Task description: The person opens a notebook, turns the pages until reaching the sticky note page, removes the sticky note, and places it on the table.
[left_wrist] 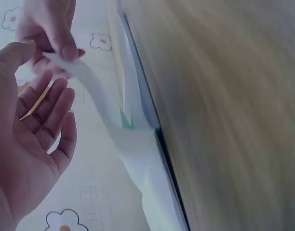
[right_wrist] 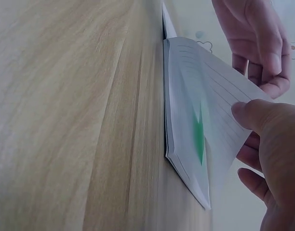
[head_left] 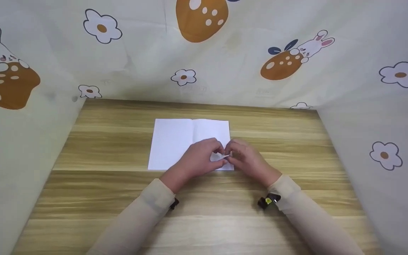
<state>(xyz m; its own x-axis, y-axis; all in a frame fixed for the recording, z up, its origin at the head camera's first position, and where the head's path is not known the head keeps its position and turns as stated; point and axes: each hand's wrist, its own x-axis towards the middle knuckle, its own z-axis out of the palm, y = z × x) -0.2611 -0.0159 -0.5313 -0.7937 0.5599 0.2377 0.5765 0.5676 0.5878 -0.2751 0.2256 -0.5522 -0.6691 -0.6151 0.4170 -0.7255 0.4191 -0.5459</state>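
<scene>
An open notebook (head_left: pixel 172 141) with white pages lies on the table. In the right wrist view its lined page (right_wrist: pixel 220 91) is lifted and slants upward. My right hand (head_left: pixel 251 161) pinches this page near its outer edge between thumb and fingers. My left hand (head_left: pixel 202 157) is beside the lifted edge with loosely bent fingers. The left wrist view shows a gap between the left thumb and fingertips, with no paper held there. A green patch (right_wrist: pixel 199 139) shows between the pages; I cannot tell what it is.
The wood-grain table (head_left: pixel 112 198) has upright pale cloth walls (head_left: pixel 136 53) at the back and both sides, printed with flowers, rabbits and orange fruit shapes. A small black device (head_left: pixel 269 200) sits at the right wrist.
</scene>
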